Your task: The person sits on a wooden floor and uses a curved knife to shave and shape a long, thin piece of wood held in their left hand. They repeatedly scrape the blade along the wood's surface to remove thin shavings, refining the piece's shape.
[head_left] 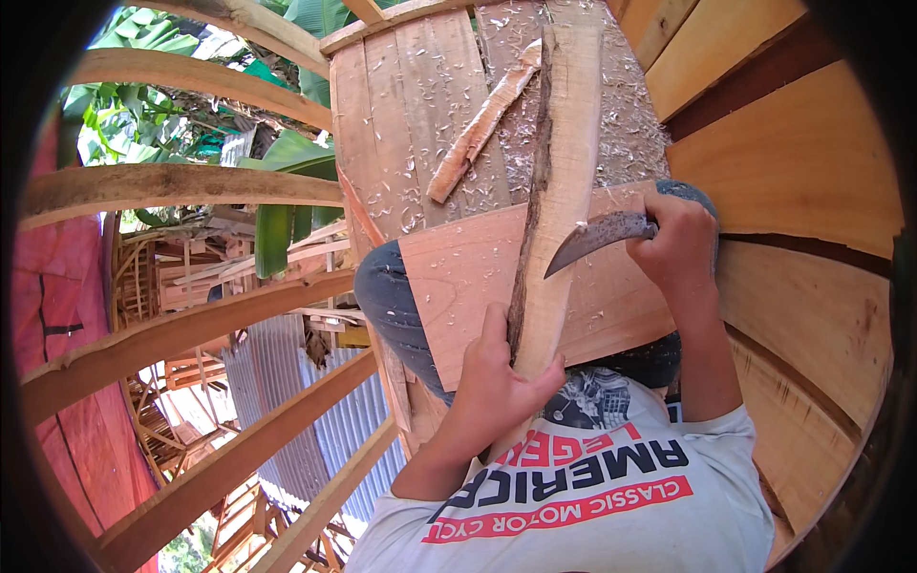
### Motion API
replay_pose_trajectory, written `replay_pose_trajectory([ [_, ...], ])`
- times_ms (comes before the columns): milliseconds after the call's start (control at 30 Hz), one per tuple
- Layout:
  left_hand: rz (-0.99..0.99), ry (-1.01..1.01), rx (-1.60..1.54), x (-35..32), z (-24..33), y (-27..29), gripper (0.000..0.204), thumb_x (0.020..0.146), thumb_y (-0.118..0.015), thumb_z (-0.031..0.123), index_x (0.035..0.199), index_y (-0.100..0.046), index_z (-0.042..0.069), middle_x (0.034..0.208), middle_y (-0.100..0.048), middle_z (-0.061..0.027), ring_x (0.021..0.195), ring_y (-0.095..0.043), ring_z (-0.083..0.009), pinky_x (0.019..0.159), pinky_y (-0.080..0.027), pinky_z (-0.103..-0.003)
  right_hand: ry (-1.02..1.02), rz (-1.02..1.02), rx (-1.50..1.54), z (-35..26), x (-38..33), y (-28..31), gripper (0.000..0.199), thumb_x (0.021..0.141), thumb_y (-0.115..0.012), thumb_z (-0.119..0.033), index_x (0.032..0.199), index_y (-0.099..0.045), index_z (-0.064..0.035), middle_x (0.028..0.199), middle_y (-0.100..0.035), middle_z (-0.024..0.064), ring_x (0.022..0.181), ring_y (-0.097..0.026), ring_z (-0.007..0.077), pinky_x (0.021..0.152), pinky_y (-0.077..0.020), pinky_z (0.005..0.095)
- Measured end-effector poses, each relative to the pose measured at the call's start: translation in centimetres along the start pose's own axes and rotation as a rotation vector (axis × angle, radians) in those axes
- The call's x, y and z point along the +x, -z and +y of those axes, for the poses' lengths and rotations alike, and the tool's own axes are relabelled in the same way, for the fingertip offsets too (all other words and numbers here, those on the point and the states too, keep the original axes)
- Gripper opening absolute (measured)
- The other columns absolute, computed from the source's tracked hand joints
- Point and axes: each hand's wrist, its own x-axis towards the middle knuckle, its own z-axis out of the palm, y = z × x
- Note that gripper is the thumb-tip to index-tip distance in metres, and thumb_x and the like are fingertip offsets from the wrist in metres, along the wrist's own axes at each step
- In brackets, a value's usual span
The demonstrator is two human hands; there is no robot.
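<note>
A long pale wooden plank (pixel 571 124) with a dark bark edge lies lengthwise in front of me, its near end tilted toward my shirt. My left hand (pixel 499 380) is wrapped round that near end, thumb on one side and fingers on the other. In my right hand (pixel 678 237) is a curved knife (pixel 600 235) with a dark, worn blade; my fist hides most of the handle. The blade's tip lies over the plank's face, and whether it touches the wood I cannot tell. Under the plank, a flat board (pixel 449 286) rests across my lap.
Wood shavings cover the plank floor (pixel 382 115) ahead, where a rough strip of wood (pixel 485 124) lies. Wide boards (pixel 793 158) form a wall close on my right. At left, open wooden slats (pixel 181 194) look out on leaves and a corrugated metal sheet (pixel 277 420).
</note>
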Motion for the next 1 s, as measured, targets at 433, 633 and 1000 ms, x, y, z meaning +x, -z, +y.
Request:
replay_pose_trajectory([
  [433,-0.136,-0.001,0.058,-1.7,-0.8,-0.3,0.047,0.069,-0.071,0.017,0.1,-0.041,0.0,0.073,-0.058,-0.0184,0.068,-0.062,-0.0238,0.06,-0.048,-0.033,-0.6,0.143,-0.011,9.4,4.5,1.5,0.033,0.079,-0.058,-0.026,0.067,-0.057,0.0038,0.059,-0.054,0.0216,0.055,-0.055,0.0382,0.055,-0.043,0.0425],
  [633,0.05,0.002,-0.012,0.8,-1.9,1.1,0.047,0.066,-0.071,0.015,0.1,-0.044,-0.002,0.084,-0.058,-0.0168,0.076,-0.058,-0.019,0.068,-0.047,-0.031,-0.326,-0.015,0.188,4.0,0.5,2.6,0.031,0.078,-0.063,-0.023,0.067,-0.057,0.0052,0.056,-0.047,0.0217,0.052,-0.049,0.0376,0.052,-0.0409,0.0376],
  [1000,-0.008,-0.054,0.071,2.1,-2.2,2.2,0.045,0.064,-0.068,0.013,0.1,-0.047,-0.001,0.085,-0.057,-0.0124,0.079,-0.055,-0.0165,0.071,-0.045,-0.03,-0.225,-0.334,0.433,-2.1,-1.4,1.3,0.039,0.076,-0.069,-0.04,0.075,-0.067,-0.001,0.059,-0.058,0.019,0.058,-0.06,0.036,0.053,-0.0461,0.0408],
])
